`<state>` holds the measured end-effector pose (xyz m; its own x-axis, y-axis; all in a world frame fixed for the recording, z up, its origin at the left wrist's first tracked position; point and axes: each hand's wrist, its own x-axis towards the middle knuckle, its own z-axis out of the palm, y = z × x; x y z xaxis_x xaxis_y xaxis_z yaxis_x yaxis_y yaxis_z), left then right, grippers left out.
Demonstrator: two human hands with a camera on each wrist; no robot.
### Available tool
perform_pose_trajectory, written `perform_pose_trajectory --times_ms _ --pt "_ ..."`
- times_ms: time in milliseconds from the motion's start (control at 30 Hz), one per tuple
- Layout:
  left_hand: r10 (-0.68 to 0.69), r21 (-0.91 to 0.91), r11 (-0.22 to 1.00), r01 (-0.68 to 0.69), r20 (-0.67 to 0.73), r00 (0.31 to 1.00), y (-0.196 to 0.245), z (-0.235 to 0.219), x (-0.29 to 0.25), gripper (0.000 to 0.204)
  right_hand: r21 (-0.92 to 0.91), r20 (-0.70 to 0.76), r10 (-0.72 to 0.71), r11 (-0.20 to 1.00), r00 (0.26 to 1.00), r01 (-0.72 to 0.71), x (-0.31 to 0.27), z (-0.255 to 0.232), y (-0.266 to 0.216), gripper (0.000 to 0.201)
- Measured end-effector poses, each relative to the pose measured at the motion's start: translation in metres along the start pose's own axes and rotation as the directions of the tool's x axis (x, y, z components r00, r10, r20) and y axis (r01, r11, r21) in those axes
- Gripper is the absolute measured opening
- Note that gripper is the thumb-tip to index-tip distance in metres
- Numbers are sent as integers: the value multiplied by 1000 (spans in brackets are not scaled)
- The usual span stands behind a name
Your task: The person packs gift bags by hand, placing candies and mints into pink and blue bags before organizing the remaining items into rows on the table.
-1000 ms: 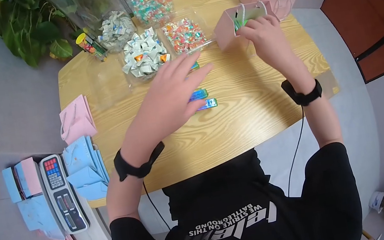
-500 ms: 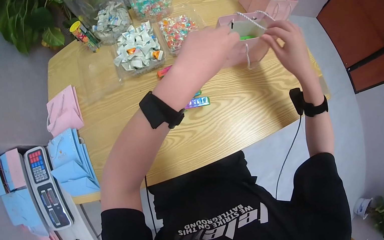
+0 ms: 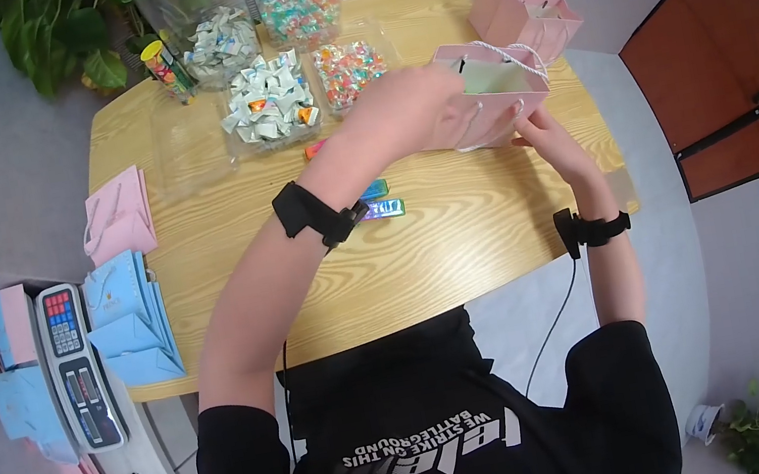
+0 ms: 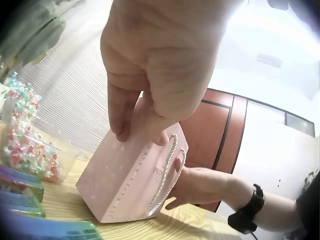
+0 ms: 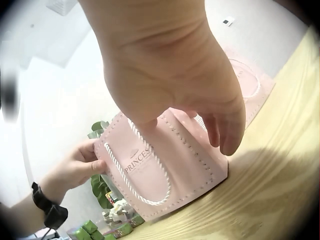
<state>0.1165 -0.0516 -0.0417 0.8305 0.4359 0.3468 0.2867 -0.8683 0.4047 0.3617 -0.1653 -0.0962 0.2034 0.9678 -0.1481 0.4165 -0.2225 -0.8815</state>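
Note:
A pink paper gift bag (image 3: 504, 110) with white rope handles stands upright near the table's right side, its top open toward the head view. My left hand (image 3: 413, 109) pinches its left side by the upper edge, thumb and fingers on either side of the paper in the left wrist view. At the opposite side, my right hand (image 3: 557, 145) holds the bag with thumb and fingers around its corner. Printed lettering shows on the bag face (image 5: 142, 170) in the right wrist view. Something pale green is visible inside. Shiny coloured packs (image 3: 383, 209) lie partly under my left forearm.
Clear boxes of white wrapped sweets (image 3: 272, 104) and colourful sweets (image 3: 350, 71) stand behind my left arm. More pink bags (image 3: 521, 2) are at the back right, another pink bag (image 3: 117, 216) at the left edge. Beyond it sit blue bags (image 3: 125, 305) and a scale (image 3: 80, 377).
My left hand has come across from above the packs to the bag's left side. My right hand has left the bag's opening and moved down its right side. The bag has turned slightly.

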Motion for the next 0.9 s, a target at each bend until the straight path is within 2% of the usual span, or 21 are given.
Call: perform_pose_trajectory --times_ms 67,200,233,267,300,367,400,433,467,500,533,567,600,633,667,700,733,800,833,900 --pt "30 -26 999 -32 -57 998 1 -6 1 15 215 -1 -27 976 1000 27 -5 0 0 60" --pt "43 -115 991 -64 -174 984 15 -27 4 19 324 -39 -102 940 994 109 -3 1 3 71" --pt "38 -118 991 -60 -177 983 20 -31 5 19 500 -66 -114 856 991 132 -2 6 5 75" --pt "36 -147 986 -73 -242 970 26 -33 6 20 657 -96 -117 738 989 151 -2 10 7 80" --pt "31 -178 980 -88 -304 952 31 -33 5 22 657 -91 -109 740 990 142 -2 14 7 80" --pt "38 -212 971 -109 -311 950 39 -31 2 21 858 -72 -361 452 930 242 -3 23 2 88" --pt "52 -238 962 -134 -322 945 42 -29 0 21 859 -73 -356 452 932 240 -3 23 -1 88" --pt "51 -242 961 -133 -318 947 41 -25 -3 21 913 -88 -359 344 929 220 -3 22 -5 89" --pt "-12 -406 907 -110 -285 958 38 -19 -9 24 953 -103 -360 230 927 196 -4 21 -8 89" --pt "-70 -556 827 -81 -244 967 33 -13 -16 30 954 -101 -357 229 929 192 -4 18 -9 89" --pt "-72 -557 827 -77 -241 968 30 -10 -29 30 931 -122 -272 302 955 205 -6 15 -9 88" --pt "-105 -482 875 -48 -286 953 26 -9 -48 40 904 -152 -185 372 971 212 -7 11 -6 86" --pt "-131 -403 915 -15 -331 935 20 -8 -67 50 905 -155 -182 367 971 213 -7 7 4 86" --pt "-130 -403 915 -14 -326 936 14 -8 -82 50 828 -150 -197 511 969 232 -6 3 17 83" --pt "-45 -213 977 5 -186 981 7 -8 -97 56 728 -138 -209 642 968 242 -7 6 16 79" --pt "7 -16 1000 -8 -30 1000 1 -7 -110 63 675 -82 -227 703 970 222 -13 7 13 78" --pt "-1 -19 1000 0 -31 1000 -4 -3 -121 63 675 -74 -224 706 972 214 -16 9 9 78" --pt "-23 150 989 10 85 996 -12 4 -139 59 476 24 -202 864 979 166 -17 14 4 84" --pt "-30 147 989 18 85 996 -13 3 -141 59 476 32 -199 865 980 160 -18 18 -2 84" --pt "-176 144 977 158 124 976 -16 0 -145 57 440 -3 -118 892 993 107 -21 25 -14 91"
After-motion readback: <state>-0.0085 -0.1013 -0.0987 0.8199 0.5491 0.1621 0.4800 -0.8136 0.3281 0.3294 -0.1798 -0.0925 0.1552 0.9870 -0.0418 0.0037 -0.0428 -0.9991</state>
